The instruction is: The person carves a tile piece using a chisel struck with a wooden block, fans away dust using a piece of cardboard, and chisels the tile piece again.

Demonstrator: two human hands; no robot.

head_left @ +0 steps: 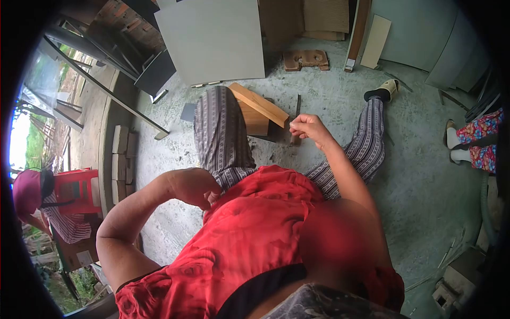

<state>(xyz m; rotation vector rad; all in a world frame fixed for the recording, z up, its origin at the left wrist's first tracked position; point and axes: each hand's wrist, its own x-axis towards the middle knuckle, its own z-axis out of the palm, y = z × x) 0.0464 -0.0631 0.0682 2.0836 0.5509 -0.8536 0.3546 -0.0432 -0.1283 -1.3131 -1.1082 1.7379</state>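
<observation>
My left hand (197,187) is bent in at my waist, its fingers curled against the red shirt (255,218); whatever lies between them is hidden. Out over the floor, my right hand (311,129) is closed, fingertips pressed together, and anything in it is too small to make out. Just beyond my bent knee, a long wooden piece (260,104) lies slanted over a wider wooden board (255,123). A thin dark bar (298,109) is on the floor close to my right hand.
A large grey panel (212,42) stands ahead, with a brown flat piece (305,60) to its right. At the left are stacked blocks (120,154), a red chair (79,186) and a person in a pink hat (27,194). Another person's legs (478,141) show at the right.
</observation>
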